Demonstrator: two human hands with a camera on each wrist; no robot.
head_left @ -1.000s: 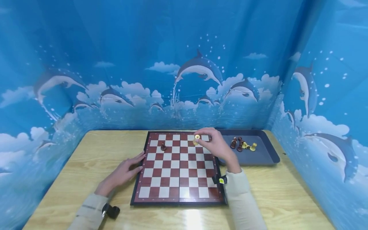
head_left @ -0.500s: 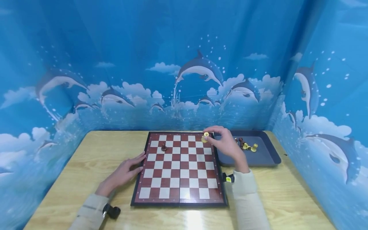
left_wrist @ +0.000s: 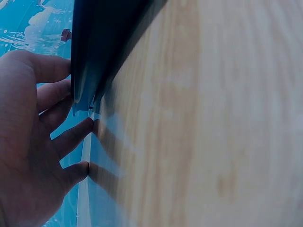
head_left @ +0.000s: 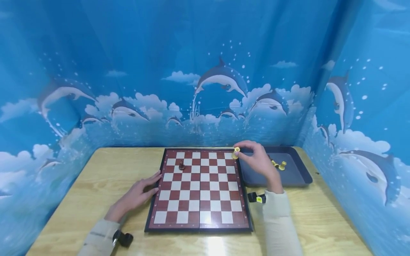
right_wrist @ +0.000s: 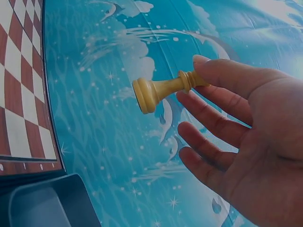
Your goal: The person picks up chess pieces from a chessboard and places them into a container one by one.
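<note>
My right hand (head_left: 261,161) pinches a yellow chess piece (head_left: 235,153) by its top, between thumb and forefinger. It is held above the board's far right corner. In the right wrist view the chess piece (right_wrist: 163,90) lies sideways with its round base facing the board; the fingers cover its head, so I cannot tell which piece it is. The left hand (head_left: 137,192) touches the left edge of the chessboard (head_left: 209,186) with straight, spread fingers; the left wrist view shows fingertips against the dark board side (left_wrist: 92,52). One dark brown chess piece (head_left: 181,165) stands upright on the board's far left part.
Right of the board sits a grey tray (head_left: 293,176) holding several yellow and dark pieces, partly hidden behind my right hand; one yellow piece (head_left: 282,165) stands upright. Both board and tray rest on a wooden table (head_left: 80,185). A blue dolphin curtain (head_left: 160,71) hangs along its back and sides.
Holding the yellow chess piece, my right hand has moved right, from over the board's far right squares to its right rim near the tray. My left hand stays at the board's edge.
</note>
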